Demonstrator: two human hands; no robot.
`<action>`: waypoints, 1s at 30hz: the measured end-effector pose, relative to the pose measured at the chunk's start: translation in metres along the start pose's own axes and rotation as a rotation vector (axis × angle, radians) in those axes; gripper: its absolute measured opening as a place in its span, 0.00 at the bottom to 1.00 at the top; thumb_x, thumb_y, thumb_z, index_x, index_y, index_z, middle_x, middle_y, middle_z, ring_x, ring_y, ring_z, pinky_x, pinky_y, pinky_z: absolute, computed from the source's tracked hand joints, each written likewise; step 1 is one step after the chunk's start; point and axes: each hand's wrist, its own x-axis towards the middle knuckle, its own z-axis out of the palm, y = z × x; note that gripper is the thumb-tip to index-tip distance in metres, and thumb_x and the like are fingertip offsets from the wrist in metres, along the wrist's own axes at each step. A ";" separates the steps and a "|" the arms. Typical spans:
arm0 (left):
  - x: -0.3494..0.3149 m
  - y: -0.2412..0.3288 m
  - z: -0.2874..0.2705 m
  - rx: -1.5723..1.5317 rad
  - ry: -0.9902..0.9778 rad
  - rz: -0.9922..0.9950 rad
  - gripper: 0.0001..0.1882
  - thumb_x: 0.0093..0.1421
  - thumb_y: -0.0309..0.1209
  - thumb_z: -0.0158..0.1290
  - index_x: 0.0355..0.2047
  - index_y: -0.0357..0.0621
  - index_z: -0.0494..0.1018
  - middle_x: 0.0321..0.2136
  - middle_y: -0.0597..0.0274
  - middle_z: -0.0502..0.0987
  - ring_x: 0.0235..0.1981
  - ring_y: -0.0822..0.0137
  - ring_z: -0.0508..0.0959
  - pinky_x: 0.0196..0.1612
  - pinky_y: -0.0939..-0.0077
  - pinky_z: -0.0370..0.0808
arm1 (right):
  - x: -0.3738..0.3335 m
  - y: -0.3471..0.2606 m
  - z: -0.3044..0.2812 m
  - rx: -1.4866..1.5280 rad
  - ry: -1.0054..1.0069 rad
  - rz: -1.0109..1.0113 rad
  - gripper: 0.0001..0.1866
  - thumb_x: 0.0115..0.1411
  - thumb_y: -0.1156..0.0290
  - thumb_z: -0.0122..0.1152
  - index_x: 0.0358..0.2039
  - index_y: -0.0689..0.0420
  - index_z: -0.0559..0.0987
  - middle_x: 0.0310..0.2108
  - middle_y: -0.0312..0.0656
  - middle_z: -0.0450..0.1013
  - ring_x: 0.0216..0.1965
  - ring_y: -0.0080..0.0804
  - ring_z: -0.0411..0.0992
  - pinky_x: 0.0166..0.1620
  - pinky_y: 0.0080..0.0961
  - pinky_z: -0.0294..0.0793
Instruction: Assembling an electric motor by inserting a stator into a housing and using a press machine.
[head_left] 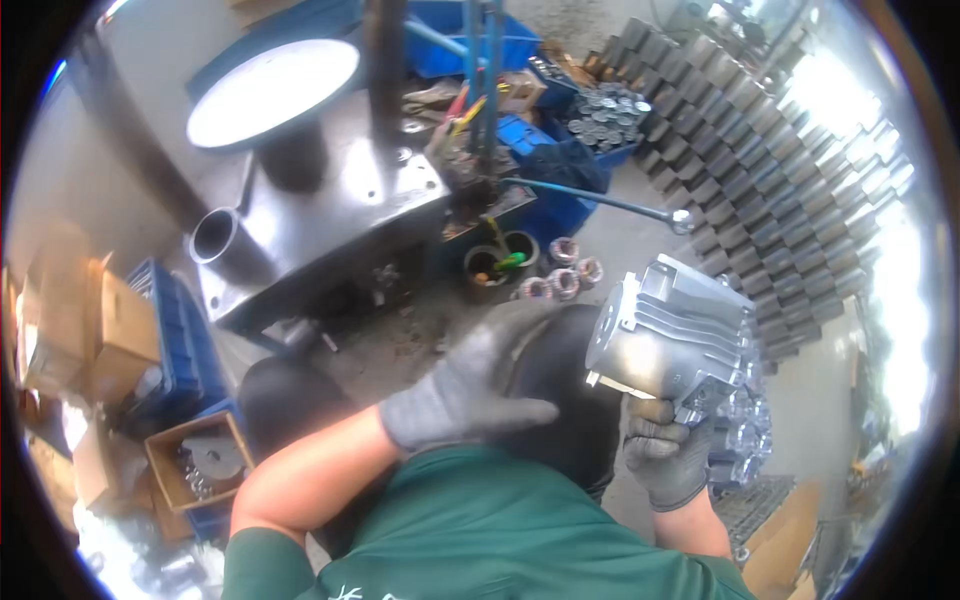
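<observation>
Gloves cover both hands. The right hand [668,455] clenches its grip under a finned silver metal housing [672,335], raised upright near the chest, seemingly for inspection. The left hand [470,385] lies flat, fingers released, on the dark-clad knee [565,400] beside it.

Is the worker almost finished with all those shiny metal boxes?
Done-looking: a long wall of stacked finned housings stands on the right. In hand: the gloved right hand holds one silver finned housing up, while the left hand rests on the dark knee. Left: more shiny castings lie below it; how many, I cannot tell.
</observation>
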 end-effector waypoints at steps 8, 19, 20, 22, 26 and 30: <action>-0.008 0.026 0.008 -0.619 0.189 -0.193 0.66 0.46 0.32 0.78 0.77 0.44 0.45 0.71 0.50 0.60 0.72 0.58 0.60 0.71 0.62 0.64 | 0.042 0.055 0.011 -0.211 0.095 0.040 0.21 0.64 0.50 0.65 0.43 0.55 0.79 0.30 0.33 0.69 0.21 0.10 0.61 0.25 0.11 0.67; -0.019 0.009 -0.010 -0.554 0.267 -0.260 0.60 0.44 0.33 0.80 0.73 0.49 0.56 0.63 0.57 0.71 0.65 0.64 0.71 0.67 0.64 0.71 | 0.061 0.063 0.020 -0.311 0.241 0.169 0.19 0.60 0.55 0.62 0.41 0.58 0.76 0.26 0.31 0.64 0.17 0.10 0.56 0.19 0.11 0.63; -0.020 0.010 -0.011 -0.698 0.260 -0.278 0.58 0.45 0.31 0.80 0.73 0.49 0.57 0.63 0.58 0.71 0.64 0.64 0.71 0.66 0.63 0.72 | 0.061 0.062 0.016 -0.267 0.223 0.182 0.18 0.60 0.55 0.62 0.41 0.57 0.76 0.26 0.32 0.65 0.17 0.10 0.56 0.19 0.12 0.63; -0.021 0.010 -0.015 -0.846 0.248 -0.295 0.57 0.45 0.29 0.79 0.72 0.49 0.58 0.63 0.58 0.72 0.64 0.65 0.72 0.66 0.63 0.73 | 0.061 0.060 0.014 -0.224 0.207 0.190 0.18 0.59 0.54 0.62 0.40 0.56 0.76 0.26 0.32 0.65 0.17 0.10 0.57 0.19 0.12 0.64; -0.022 0.013 -0.020 -0.777 0.188 -0.362 0.55 0.47 0.26 0.78 0.72 0.49 0.58 0.63 0.58 0.71 0.64 0.64 0.72 0.66 0.62 0.73 | 0.060 0.058 0.012 -0.246 0.203 0.178 0.15 0.60 0.56 0.62 0.40 0.53 0.77 0.26 0.33 0.66 0.17 0.12 0.57 0.20 0.14 0.63; -0.024 0.008 -0.015 -0.811 0.207 -0.322 0.55 0.49 0.24 0.76 0.73 0.49 0.56 0.66 0.57 0.68 0.67 0.63 0.69 0.68 0.62 0.71 | 0.061 0.060 0.010 -0.337 0.255 0.105 0.16 0.63 0.52 0.60 0.41 0.52 0.77 0.26 0.34 0.66 0.18 0.14 0.58 0.20 0.16 0.60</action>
